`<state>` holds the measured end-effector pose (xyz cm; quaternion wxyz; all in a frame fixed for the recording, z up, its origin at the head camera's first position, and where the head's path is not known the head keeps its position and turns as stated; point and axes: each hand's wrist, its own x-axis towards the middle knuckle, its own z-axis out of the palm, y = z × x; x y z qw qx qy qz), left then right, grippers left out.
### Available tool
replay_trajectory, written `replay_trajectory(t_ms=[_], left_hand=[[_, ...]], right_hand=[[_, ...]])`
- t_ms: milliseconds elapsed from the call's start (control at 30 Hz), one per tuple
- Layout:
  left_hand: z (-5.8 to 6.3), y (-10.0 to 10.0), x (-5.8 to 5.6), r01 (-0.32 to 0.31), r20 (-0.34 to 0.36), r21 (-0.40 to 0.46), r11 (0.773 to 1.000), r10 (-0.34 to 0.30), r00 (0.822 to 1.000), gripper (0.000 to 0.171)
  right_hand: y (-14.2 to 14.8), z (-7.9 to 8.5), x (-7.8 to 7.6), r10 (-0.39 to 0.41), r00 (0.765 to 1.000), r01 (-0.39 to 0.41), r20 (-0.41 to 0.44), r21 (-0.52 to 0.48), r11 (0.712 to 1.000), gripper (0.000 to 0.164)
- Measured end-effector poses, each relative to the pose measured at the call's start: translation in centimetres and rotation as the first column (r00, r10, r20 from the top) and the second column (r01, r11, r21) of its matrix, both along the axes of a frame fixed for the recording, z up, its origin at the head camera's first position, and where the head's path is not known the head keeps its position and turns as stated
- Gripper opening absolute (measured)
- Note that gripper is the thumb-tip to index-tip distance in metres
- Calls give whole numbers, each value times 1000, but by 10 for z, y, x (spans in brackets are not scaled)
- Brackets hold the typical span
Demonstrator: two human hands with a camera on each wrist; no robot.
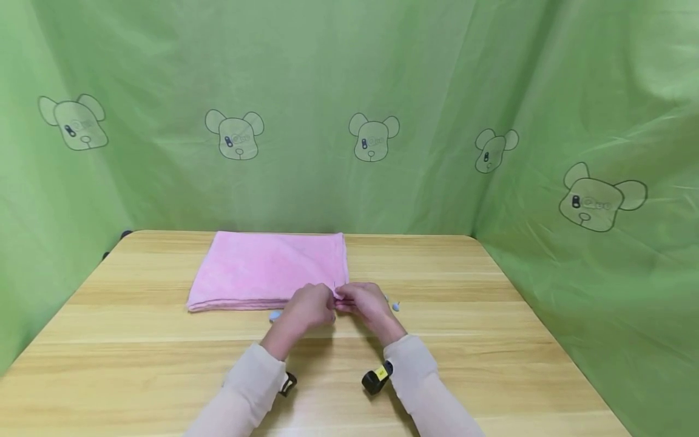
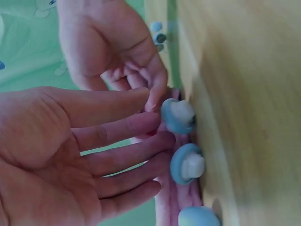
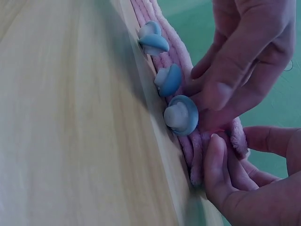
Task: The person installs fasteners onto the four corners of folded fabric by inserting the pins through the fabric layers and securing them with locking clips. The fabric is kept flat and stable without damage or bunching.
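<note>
Curtain, green, wraps the back and both sides, five outlined bear heads (image 1: 235, 138) on show! One wooden table (image 1: 491, 364) fills the floor of the scene. Up by its back edge, left of centre, lies one pink cloth (image 1: 262, 267), fuzzy, neatly folded, roughly rectangular, layers stacked along its near side. Two pale sleeves (image 1: 412, 358) reach in from the table's front edge, and two hands meet right at the cloth's near right corner, covering it from the head view. Right hand (image 1: 368, 300): it's pinching that corner, thumb against fingers! Left hand (image 1: 311, 306): fingertips right there at the cloth, but grasp or mere touch, can't tell. Two black wrist devices (image 1: 374, 381), one per wrist, the right one with a yellow label. And the smallest players, blue-and-white mushroom-shaped pieces (image 3: 181, 115): four line up just beside the cloth's near edge in the right wrist view, the left hand masking most of them from above. Toward the table's right edge, beyond the right hand, at least two more small blue pieces (image 1: 395, 306).
</note>
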<state>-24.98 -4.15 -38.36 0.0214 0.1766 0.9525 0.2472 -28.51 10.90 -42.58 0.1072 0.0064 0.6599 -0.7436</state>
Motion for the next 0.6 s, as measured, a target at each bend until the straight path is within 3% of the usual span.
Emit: replay_trajectory(t_ms=[233, 600], left_hand=[[-9, 4, 0, 12, -51, -80, 997, -17, 999, 42], [-18, 4, -1, 48, -211, -80, 996, -64, 975, 30]], right_hand=[[0, 0, 0, 2, 1000, -2, -14, 6, 1000, 27], [1, 0, 0, -6, 1000, 7, -21, 48, 999, 26]])
